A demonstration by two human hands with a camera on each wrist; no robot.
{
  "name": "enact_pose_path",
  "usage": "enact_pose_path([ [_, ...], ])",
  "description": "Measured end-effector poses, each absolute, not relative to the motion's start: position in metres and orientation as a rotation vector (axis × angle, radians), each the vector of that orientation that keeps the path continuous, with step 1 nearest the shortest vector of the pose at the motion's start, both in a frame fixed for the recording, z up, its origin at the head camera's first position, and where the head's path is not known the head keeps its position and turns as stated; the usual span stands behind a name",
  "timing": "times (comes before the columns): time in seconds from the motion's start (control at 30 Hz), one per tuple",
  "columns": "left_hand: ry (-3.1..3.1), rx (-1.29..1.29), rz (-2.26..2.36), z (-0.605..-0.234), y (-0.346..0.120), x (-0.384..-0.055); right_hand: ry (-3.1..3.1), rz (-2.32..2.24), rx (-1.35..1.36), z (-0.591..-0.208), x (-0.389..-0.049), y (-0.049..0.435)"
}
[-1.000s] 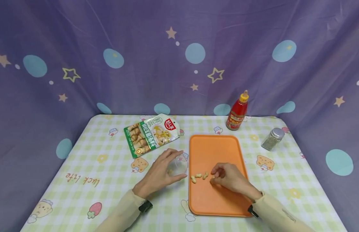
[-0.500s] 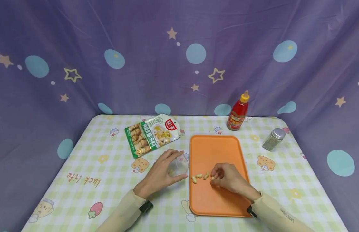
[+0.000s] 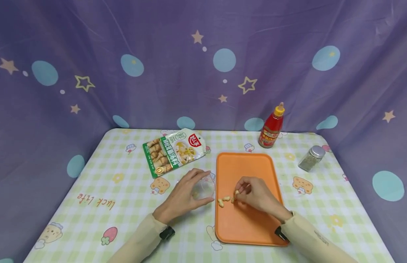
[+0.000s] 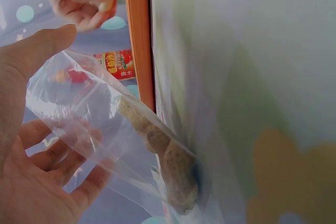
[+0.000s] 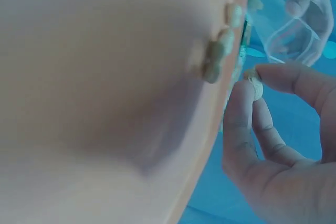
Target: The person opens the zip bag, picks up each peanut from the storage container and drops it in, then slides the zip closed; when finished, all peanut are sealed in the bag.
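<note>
My left hand [image 3: 182,193] curves its thumb and fingers round a clear thin plastic bag [image 4: 89,103], its mouth spread wide beside the tray's left edge. Several unshelled peanuts [image 4: 178,171] lie at the bottom of it in the left wrist view. Over the orange tray [image 3: 246,166], my right hand [image 3: 257,193] pinches a peanut [image 5: 256,87] between thumb and fingertips, raised above the tray in the right wrist view. Three more peanuts [image 3: 226,198] lie in a loose group near the tray's left rim, one partly behind the right fingertips in the head view.
A green and white mushroom soup packet [image 3: 174,153] lies behind my left hand. Back right stands a red sauce bottle [image 3: 271,128] with a yellow cap; a glass spice jar [image 3: 311,159] is further right. A checked cloth [image 3: 141,219] covers the table; a purple curtain hangs behind.
My right hand has taken up a peanut from the tray, lifted it and moved slightly left toward the bag. The left hand keeps its place with the bag.
</note>
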State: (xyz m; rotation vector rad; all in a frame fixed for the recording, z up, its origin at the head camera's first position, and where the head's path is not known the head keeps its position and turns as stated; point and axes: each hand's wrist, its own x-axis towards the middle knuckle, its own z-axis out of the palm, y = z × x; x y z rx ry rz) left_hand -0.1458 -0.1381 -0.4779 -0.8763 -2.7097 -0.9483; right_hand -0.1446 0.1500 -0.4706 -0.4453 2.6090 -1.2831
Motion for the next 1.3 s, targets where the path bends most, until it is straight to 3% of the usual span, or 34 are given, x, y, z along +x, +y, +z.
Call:
enact_pose_path([
  [0.7,-2.731,-0.88,-0.937,-0.475,-0.137,-0.146,2.525,-1.436,-0.604,-0.445,-0.157,0.098],
  [1.3,-2.699,-0.877,-0.922,-0.477,-0.137,-0.147,2.521,-1.423,-0.596,-0.441,-0.158,0.103],
])
